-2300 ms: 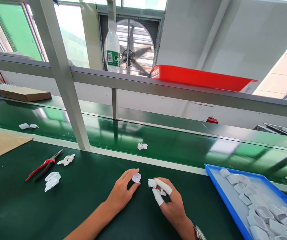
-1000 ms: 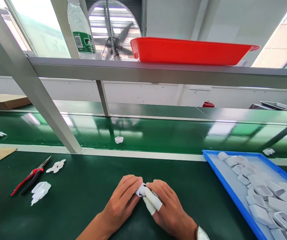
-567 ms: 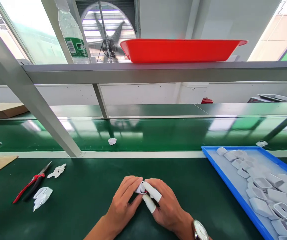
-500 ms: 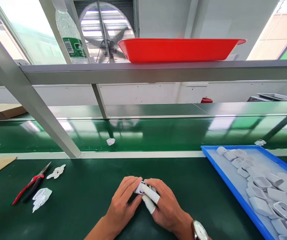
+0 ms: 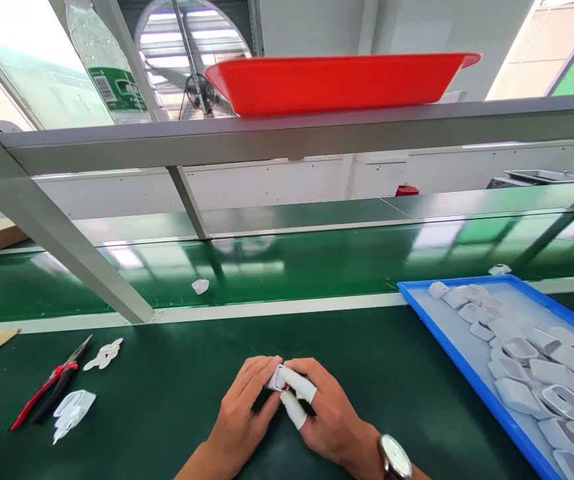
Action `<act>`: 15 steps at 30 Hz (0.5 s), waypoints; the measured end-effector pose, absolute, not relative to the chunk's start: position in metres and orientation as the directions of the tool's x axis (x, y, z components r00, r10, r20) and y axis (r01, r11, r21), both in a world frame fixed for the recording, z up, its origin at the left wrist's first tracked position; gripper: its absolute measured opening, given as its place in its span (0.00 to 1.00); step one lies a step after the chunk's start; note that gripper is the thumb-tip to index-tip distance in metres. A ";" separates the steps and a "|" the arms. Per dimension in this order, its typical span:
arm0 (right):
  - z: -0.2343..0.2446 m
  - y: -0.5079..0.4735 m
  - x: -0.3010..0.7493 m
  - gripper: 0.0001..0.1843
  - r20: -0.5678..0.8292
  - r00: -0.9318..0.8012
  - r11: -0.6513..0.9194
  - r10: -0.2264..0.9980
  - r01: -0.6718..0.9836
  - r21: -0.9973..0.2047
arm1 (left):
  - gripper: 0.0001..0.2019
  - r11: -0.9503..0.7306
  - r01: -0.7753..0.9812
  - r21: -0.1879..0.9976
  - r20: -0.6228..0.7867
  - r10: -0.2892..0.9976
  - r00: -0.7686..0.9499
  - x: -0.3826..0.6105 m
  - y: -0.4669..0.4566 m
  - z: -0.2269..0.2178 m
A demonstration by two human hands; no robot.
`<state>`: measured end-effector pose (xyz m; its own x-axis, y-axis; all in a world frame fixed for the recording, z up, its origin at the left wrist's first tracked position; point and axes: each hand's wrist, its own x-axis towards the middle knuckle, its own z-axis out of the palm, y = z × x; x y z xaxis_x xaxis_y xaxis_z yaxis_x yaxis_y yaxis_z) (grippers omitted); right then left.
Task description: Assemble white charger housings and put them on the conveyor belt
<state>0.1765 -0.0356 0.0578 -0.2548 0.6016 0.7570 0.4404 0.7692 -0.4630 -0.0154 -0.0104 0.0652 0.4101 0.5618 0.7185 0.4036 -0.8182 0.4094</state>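
My left hand [image 5: 244, 413] and my right hand [image 5: 324, 413] meet low in the middle of the dark green bench. Together they pinch a small white plastic charger part [image 5: 277, 377] between their fingertips. White finger cots cover the thumb and forefinger of my right hand, and a wristwatch [image 5: 395, 459] sits on that wrist. Most of the part is hidden by the fingers.
A blue tray [image 5: 441, 340] with several white plastic shells lies at right. Red-handled pliers [image 5: 47, 390] and loose white parts [image 5: 73, 407] lie at left. One white part [image 5: 200, 286] rides the green conveyor belt behind. A red tray [image 5: 337, 80] and a bottle [image 5: 101, 63] stand on the overhead shelf.
My hands came together: 2.3 s ago each held its own white piece, now both grip one joined part. The white part on the belt drifted left.
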 end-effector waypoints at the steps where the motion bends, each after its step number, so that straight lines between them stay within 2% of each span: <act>1: 0.058 -0.036 0.176 0.26 0.749 -0.241 0.760 0.617 0.429 -0.488 | 0.21 -0.816 0.405 0.412 0.719 0.565 0.405 -0.015 -0.010 0.066; 10: 0.063 -0.036 0.173 0.25 0.728 -0.223 0.747 0.649 0.370 -0.553 | 0.22 -0.819 0.380 0.430 0.705 0.567 0.425 -0.015 -0.010 0.062; 15: 0.062 -0.034 0.176 0.25 0.739 -0.252 0.762 0.625 0.405 -0.506 | 0.21 -0.785 0.410 0.464 0.648 0.617 0.447 -0.016 -0.010 0.058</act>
<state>0.1765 -0.0341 0.0617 -0.2518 0.6248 0.7390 0.4048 0.7616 -0.5060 -0.0164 -0.0097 0.0583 0.4471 0.6169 0.6477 0.4102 -0.7849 0.4645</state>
